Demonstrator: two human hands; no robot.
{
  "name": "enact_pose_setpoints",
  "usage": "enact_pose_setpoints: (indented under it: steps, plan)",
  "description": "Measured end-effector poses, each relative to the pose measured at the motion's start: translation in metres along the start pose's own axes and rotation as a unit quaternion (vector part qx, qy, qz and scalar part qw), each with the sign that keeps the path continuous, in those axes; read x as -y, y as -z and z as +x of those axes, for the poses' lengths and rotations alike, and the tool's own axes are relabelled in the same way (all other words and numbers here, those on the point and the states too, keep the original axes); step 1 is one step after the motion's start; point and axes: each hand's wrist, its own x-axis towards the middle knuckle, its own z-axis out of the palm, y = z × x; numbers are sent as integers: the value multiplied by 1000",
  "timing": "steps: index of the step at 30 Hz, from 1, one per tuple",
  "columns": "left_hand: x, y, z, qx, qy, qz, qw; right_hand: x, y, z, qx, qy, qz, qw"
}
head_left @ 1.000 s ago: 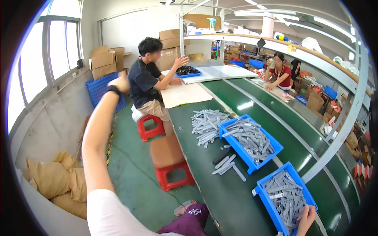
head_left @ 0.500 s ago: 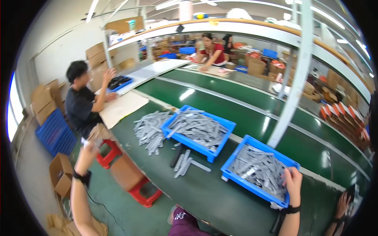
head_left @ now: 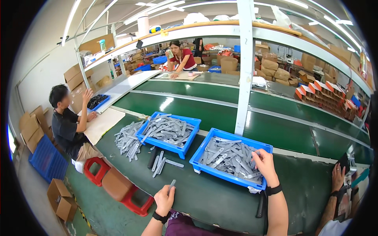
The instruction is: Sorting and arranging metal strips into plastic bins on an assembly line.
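Note:
My left hand [head_left: 163,200] is closed around a flat, round-ended grey strip [head_left: 172,186], which sticks up from the fingers near the table's front edge. At the right blue tray [head_left: 199,160], my right hand [head_left: 264,166] reaches over the rim with thumb and fingers pinched together, touching the heap of grey strips [head_left: 222,154]. Whether a strip is between those fingertips is hidden. A second blue tray [head_left: 182,151], also heaped with similar strips, stands to the left. Beside it lie a loose pile of strips [head_left: 126,139] and several separate strips [head_left: 159,164].
A black bar [head_left: 152,158] lies by the separate strips, and a black-handled tool [head_left: 260,205] near my right forearm. A white post [head_left: 245,70] rises behind the trays. Green conveyor belts [head_left: 185,108] run beyond. Co-workers sit left and stand across; another person's hand [head_left: 338,177] is at right.
My left hand has come from far left, beyond the table edge, to the front of the table with a strip. My right hand stays at the right tray. The view has shifted.

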Motion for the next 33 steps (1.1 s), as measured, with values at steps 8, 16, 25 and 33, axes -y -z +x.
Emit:
enact_pose_setpoints:
  steps: [8,16,25,33]
  plan:
    - [2,-8,-5,-32,-22,-4,999,-4,2,3,4,9,-8,1000]
    - [3,-6,-10,-31,-21,-27,999,-15,2,-1,-51,25,44,997]
    - [6,-7,-5,-15,36,-55,998,-28,18,15,-44,-35,366,929]
    - [2,-10,-4,15,40,-93,995,-28,21,10,-8,-19,311,950]
